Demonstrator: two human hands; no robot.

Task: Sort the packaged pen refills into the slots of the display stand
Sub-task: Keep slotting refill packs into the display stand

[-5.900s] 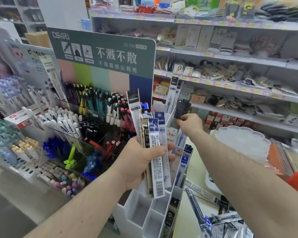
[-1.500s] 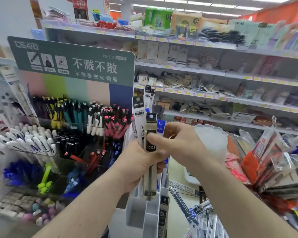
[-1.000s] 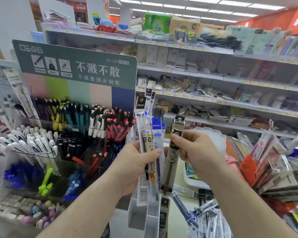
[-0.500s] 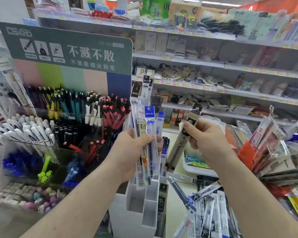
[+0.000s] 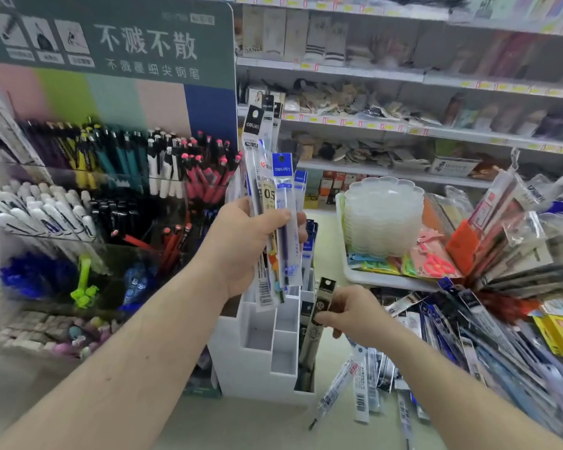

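My left hand [image 5: 241, 245] grips a fan of several packaged pen refills [image 5: 275, 203], blue and clear packs held upright above the white stepped display stand [image 5: 257, 358]. Lower down, my right hand [image 5: 355, 315] pinches a single black refill pack [image 5: 319, 316], whose lower end is down in the stand's front right slot, beside another black pack in that row. The stand's left and middle slots look empty. More refill packs [image 5: 361, 384] lie loose on the counter to the right of the stand.
A tiered pen display [image 5: 111, 190] with a green sign stands to the left. A stack of clear scalloped trays [image 5: 384, 216] sits in a white tray behind the stand. A fanned heap of packaged stationery [image 5: 507, 254] fills the right. Store shelves run along the back.
My right hand has carried the black pack from chest height down to the stand's front right slot. My left hand keeps the bundle upright. The camera has tilted downward.
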